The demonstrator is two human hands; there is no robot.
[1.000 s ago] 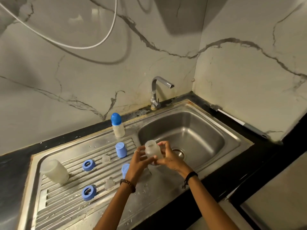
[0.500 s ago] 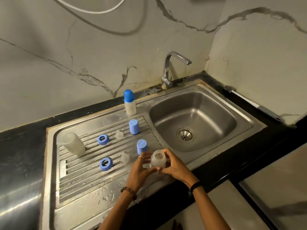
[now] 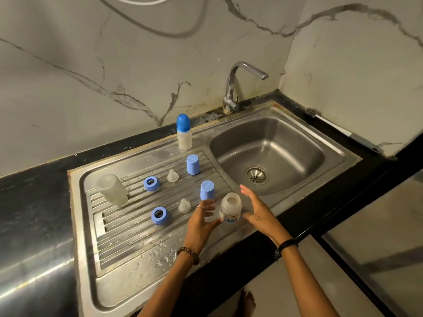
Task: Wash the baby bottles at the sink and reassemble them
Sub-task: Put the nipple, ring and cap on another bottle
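Frosted translucent plastic, the open bottle [image 3: 230, 208] is standing upright on the steel drainboard [image 3: 128, 227], between the two hands and beside the basin [image 3: 270, 152]. The left hand [image 3: 202, 221] is resting its thumb against the bottle's lower side, fingers straight and loose; the right hand [image 3: 256, 209] is hovering just off the other side, fingers spread and apart from the plastic. Neither hand is clamping the bottle. Just beyond the left fingertips a ribbed-topped blue cap [image 3: 207, 190] is standing, and farther back a second blue cap [image 3: 192, 164]. Left of the left hand a clear soft teat [image 3: 184, 205] and a blue threaded ring [image 3: 160, 215] are sitting on the ridged grooves; a second teat [image 3: 172, 175] and ring [image 3: 151, 183] are lying farther away, with a frosted bottle [image 3: 112, 189] lying tilted beyond them. Well behind, an assembled bottle [image 3: 184, 132] with a domed blue cap is standing near the chrome tap [image 3: 238, 88]
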